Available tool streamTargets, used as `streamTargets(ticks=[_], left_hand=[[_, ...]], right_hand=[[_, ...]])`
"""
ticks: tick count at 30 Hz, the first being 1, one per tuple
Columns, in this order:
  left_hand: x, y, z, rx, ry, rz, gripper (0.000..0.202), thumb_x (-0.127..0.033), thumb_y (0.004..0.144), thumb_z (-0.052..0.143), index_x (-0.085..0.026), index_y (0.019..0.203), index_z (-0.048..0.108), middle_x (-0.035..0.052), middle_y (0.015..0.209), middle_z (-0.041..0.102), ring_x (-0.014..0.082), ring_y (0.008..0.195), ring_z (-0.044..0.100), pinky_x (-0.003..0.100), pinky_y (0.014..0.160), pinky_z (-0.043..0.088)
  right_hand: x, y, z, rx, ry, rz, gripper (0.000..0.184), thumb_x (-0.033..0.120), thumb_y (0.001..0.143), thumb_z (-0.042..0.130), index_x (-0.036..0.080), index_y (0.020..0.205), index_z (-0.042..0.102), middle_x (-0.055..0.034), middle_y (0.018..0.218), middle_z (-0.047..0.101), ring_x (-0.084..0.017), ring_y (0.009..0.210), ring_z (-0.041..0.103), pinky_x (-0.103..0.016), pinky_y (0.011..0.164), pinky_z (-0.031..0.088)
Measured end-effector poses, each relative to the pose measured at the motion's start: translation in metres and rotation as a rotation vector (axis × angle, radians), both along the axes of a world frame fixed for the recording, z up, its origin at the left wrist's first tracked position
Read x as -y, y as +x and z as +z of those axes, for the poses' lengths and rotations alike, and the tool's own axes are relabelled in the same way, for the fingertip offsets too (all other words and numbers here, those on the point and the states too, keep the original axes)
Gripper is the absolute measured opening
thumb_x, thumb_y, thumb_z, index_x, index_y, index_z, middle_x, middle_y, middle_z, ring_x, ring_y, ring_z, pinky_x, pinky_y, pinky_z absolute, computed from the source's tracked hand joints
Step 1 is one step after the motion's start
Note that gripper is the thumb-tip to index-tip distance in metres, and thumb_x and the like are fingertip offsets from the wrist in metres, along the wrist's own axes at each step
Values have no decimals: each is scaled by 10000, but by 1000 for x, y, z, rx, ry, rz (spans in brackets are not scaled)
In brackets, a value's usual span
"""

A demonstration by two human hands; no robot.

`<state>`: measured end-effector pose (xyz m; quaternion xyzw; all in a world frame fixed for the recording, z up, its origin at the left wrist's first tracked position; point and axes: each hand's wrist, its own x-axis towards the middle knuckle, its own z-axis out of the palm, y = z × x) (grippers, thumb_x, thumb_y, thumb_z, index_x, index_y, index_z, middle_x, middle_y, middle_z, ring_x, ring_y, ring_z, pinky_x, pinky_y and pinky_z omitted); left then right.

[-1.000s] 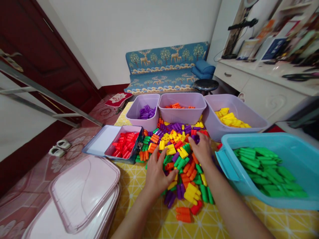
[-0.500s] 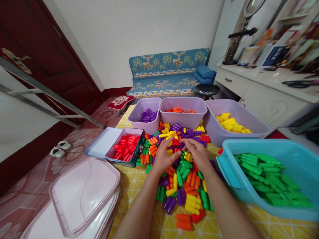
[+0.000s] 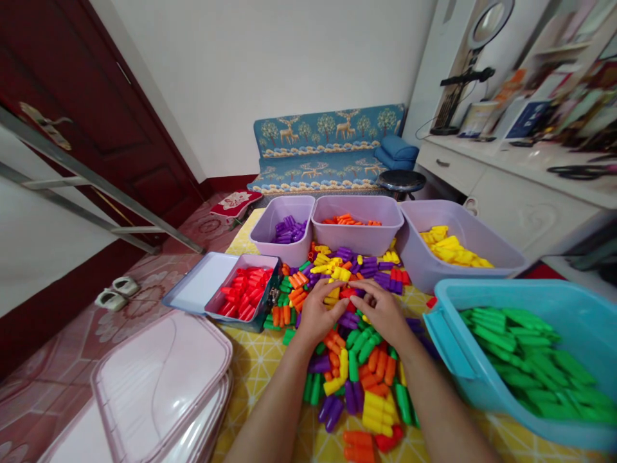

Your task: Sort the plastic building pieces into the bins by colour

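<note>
Over a mixed pile of plastic tube-shaped pieces, my left hand [image 3: 319,315] reaches forward with its thumb spread from the fingers. My right hand [image 3: 383,312] faces it, fingers bent inward and thumb apart from them. Between the fingertips of both hands lies a red piece [image 3: 349,294]; whether they touch it I cannot tell. Yellow pieces [image 3: 332,269] lie just beyond the hands, and green pieces [image 3: 361,341] sit between my wrists. Orange pieces [image 3: 380,365] and purple pieces [image 3: 331,411] are mixed in nearer to me, several joined side by side.
At the back stand lilac bins with purple [image 3: 282,252], orange [image 3: 357,239] and yellow pieces [image 3: 434,260]. A blue bin [image 3: 450,347] holding green pieces is on the right. Leftward are a hinged box [image 3: 200,283] with red pieces and stacked lids [image 3: 164,379].
Both hands have come down closer to the pile and the fingertips have drawn together around the red piece. The whole view has shifted slightly downward in the frame.
</note>
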<state>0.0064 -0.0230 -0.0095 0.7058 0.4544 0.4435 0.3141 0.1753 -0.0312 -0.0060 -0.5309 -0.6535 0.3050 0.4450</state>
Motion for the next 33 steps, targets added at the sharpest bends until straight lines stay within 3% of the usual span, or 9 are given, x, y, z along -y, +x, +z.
streamTargets(ticks=[4, 9, 13, 16, 21, 28, 33], left_hand=[[0, -2, -1, -91, -56, -23, 462, -271, 771, 665, -267, 1229, 610, 63, 1275, 581, 254, 1259, 471, 425, 1058, 381], [-1, -2, -4, -71, -82, -13, 420, -289, 771, 672, -260, 1189, 642, 61, 1223, 606, 247, 1235, 489, 416, 1058, 375], [-2, -1, -6, -13, -74, -3, 326, -324, 793, 663, -226, 1104, 686, 74, 1143, 617, 236, 1161, 538, 381, 1019, 411], [-4, -1, -7, 47, -39, -29, 262, -344, 822, 636, -195, 1027, 702, 73, 1055, 616, 211, 1070, 572, 341, 970, 439], [-5, 0, -8, 107, 0, -30, 232, -351, 857, 594, -173, 968, 692, 75, 1056, 586, 209, 1070, 557, 333, 968, 427], [-2, 0, -6, 152, 88, -26, 188, -311, 879, 568, -192, 968, 682, 93, 1271, 505, 238, 1244, 456, 372, 1066, 350], [-6, -5, -10, 257, 105, 54, 209, -320, 891, 545, -185, 950, 693, 102, 1229, 552, 241, 1196, 501, 412, 1039, 379]], right_hand=[[1, 0, -5, 12, 34, 20, 296, 309, 799, 581, 209, 1064, 668, -65, 1102, 630, -118, 622, 523, -290, 602, 474], [4, -3, -3, 10, 40, -14, 262, 256, 789, 567, 207, 1034, 645, -58, 1059, 635, -118, 588, 508, -283, 573, 453], [6, -4, -1, 13, -2, -17, 277, 245, 787, 563, 198, 1051, 636, -21, 839, 644, -131, 570, 508, -271, 544, 425], [7, -4, -3, 47, -19, -32, 294, 293, 791, 586, 203, 1064, 647, 23, 649, 570, -138, 545, 488, -268, 537, 405], [7, -7, -4, 76, -5, -77, 299, 356, 790, 609, 201, 1040, 666, 35, 601, 542, -131, 532, 470, -261, 542, 388], [8, -11, -5, 118, 15, -104, 209, 252, 752, 602, 201, 952, 638, 49, 584, 530, -122, 495, 446, -249, 509, 357], [6, -9, -7, 103, 86, -50, 166, 182, 772, 551, 210, 912, 636, -23, 885, 657, -177, 759, 594, -280, 668, 447]])
